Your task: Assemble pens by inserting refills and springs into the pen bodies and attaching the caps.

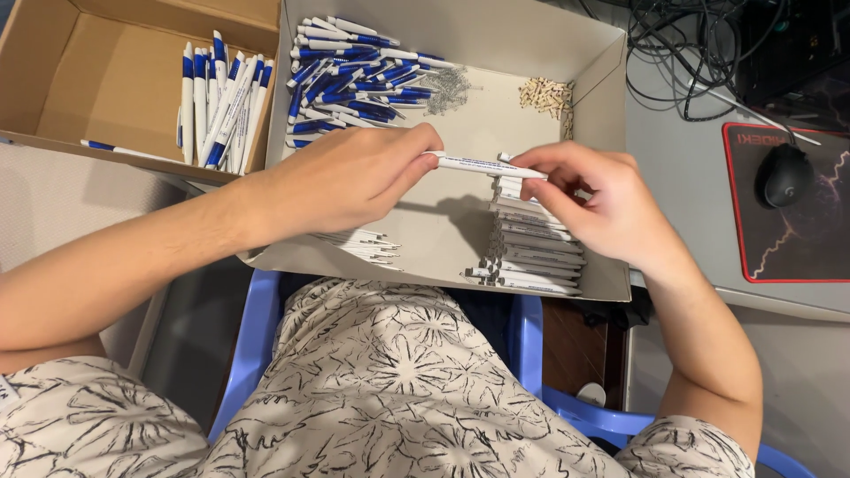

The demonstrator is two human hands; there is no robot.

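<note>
Both hands hold one white pen barrel (pixel 482 165) level over a white cardboard box (pixel 611 71). My left hand (pixel 345 177) pinches its left end. The fingertips of my right hand (pixel 593 199) grip the right end. Under my right hand lies a stack of white pen barrels (pixel 531 248). More white barrels (pixel 363 243) show beneath my left hand. At the back of the box is a heap of blue-and-white pen parts (pixel 354 71), a small pile of metal springs (pixel 450 88) and a pile of small tan pieces (pixel 547 95).
A brown cardboard box (pixel 97 80) at the left holds assembled blue-and-white pens (pixel 221 106). A black mouse (pixel 784 174) sits on a red-edged mouse pad (pixel 797 239) at the right, with tangled cables (pixel 691 62) behind. A blue plastic chair (pixel 531 345) is below.
</note>
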